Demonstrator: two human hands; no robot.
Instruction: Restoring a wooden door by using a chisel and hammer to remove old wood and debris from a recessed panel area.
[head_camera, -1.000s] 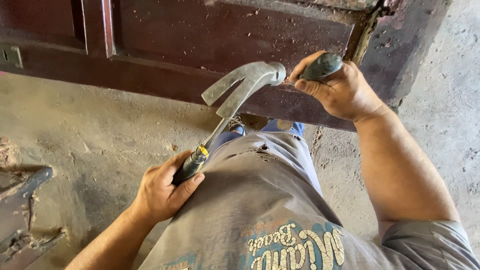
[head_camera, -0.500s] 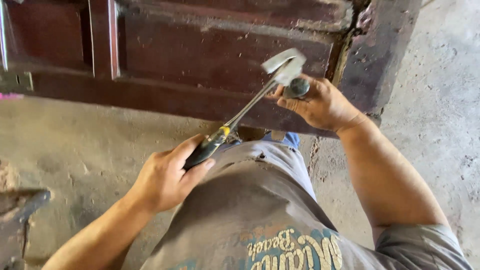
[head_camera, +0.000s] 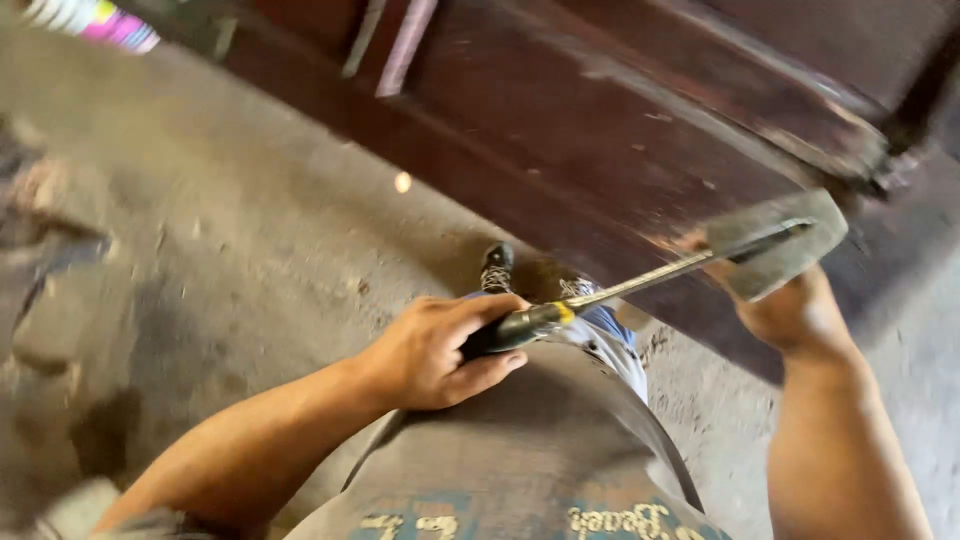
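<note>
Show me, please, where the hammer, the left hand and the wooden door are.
hammer (head_camera: 650, 275), head view, on its metal shaft.
left hand (head_camera: 430, 350), head view, on its back.
wooden door (head_camera: 600, 130), head view, on its dark red panel.

A single head-worn camera looks steeply down from above the person's own chest, close to the two bare arms reaching forward — the grey printed shirt (head_camera: 520, 470) fills the bottom edge. It faces the rough grey concrete floor (head_camera: 230, 220) and the dark reddish-brown wooden door panel (head_camera: 620, 130) crossing the top, tilted to one side and motion-blurred at right. No second view is present.
</note>
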